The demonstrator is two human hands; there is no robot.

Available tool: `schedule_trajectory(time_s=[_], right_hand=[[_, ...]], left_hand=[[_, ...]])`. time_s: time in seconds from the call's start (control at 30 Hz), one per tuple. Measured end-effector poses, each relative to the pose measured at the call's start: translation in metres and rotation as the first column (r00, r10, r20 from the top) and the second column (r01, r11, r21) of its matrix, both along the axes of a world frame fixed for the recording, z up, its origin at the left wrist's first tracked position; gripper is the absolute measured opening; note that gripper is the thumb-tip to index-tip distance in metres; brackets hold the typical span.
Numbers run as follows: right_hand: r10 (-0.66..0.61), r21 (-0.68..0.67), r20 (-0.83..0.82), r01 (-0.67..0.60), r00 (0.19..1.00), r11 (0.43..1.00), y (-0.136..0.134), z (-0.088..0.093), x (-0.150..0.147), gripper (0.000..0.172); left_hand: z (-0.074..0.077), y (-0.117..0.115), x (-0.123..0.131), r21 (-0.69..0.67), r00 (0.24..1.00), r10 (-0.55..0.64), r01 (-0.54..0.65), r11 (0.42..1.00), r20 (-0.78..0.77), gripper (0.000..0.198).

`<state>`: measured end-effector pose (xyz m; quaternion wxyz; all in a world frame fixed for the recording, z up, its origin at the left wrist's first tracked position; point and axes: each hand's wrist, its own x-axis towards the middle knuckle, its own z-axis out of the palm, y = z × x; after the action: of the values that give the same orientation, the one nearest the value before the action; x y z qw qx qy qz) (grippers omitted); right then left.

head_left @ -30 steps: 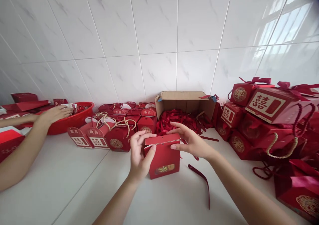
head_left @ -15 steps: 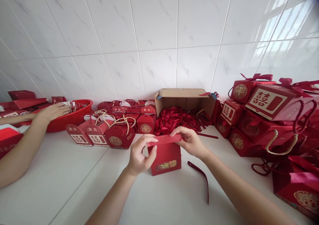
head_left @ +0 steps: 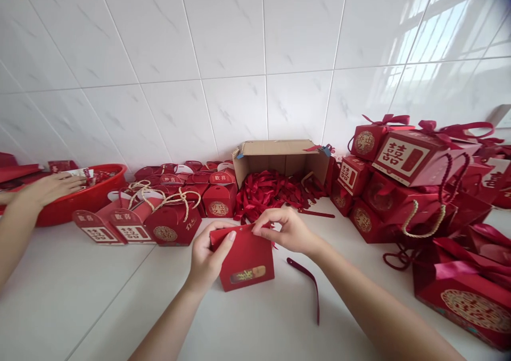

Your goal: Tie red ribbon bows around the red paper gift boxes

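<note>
Red gift box upright on the white counter, near centre, both hands on it.

Left hand curled round the box's left edge, thumb flat on the front face, fingers behind; apparently bracing it against tipping. Right hand nearly closed, thumb and fingertips pinching the right end of the folded top flap, likely to hold the fold down. Loose ribbon strip lies just right of the box. Farther back: cardboard carton on its side, spilling ribbons; rope-handled boxes to the left; another person's hand at the red basin, far left.
</note>
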<state>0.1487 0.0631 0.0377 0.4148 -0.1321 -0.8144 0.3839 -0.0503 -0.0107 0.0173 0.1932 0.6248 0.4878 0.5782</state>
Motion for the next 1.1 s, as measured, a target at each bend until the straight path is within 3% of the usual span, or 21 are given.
schedule_trajectory(time_s=[0.1,0.17,0.3,0.37,0.47,0.63,0.87,1.1], right_hand=[[-0.235,-0.029,0.154,0.242,0.96,0.97,0.026,-0.007,0.013,0.025],[-0.526,-0.015,0.237,0.545,0.817,0.839,0.053,-0.019,0.034,0.032],[-0.74,0.037,0.328,0.774,0.588,0.632,0.098,-0.056,0.084,0.022],[-0.768,0.081,0.372,0.806,0.521,0.586,0.108,-0.074,0.098,0.021],[-0.754,0.146,0.425,0.784,0.502,0.604,0.111,-0.091,0.095,0.021],[-0.681,0.216,0.521,0.693,0.514,0.688,0.109,-0.098,0.071,0.02],[-0.675,0.254,0.559,0.675,0.482,0.692,0.107,-0.098,0.071,0.021],[-0.681,0.249,0.535,0.678,0.499,0.692,0.104,-0.097,0.071,0.02]], left_hand=[[-0.002,0.0,-0.001,-0.053,0.999,0.033,-0.032,0.998,0.016,0.018],[-0.002,-0.001,0.001,-0.042,0.999,0.041,-0.04,0.998,0.029,0.019],[0.004,-0.003,0.006,-0.033,0.999,0.049,-0.048,0.998,0.024,0.019],[0.006,-0.004,0.006,-0.034,0.999,0.051,-0.05,0.998,0.016,0.018],[0.006,-0.004,0.007,-0.034,0.998,0.062,-0.061,0.998,0.016,0.019],[0.005,-0.005,0.008,-0.028,0.998,0.064,-0.063,0.998,0.025,0.018],[0.006,-0.005,0.008,-0.009,0.998,0.068,-0.067,0.998,0.007,0.016],[0.006,-0.005,0.009,-0.001,0.997,0.077,-0.077,0.997,-0.007,0.016]])
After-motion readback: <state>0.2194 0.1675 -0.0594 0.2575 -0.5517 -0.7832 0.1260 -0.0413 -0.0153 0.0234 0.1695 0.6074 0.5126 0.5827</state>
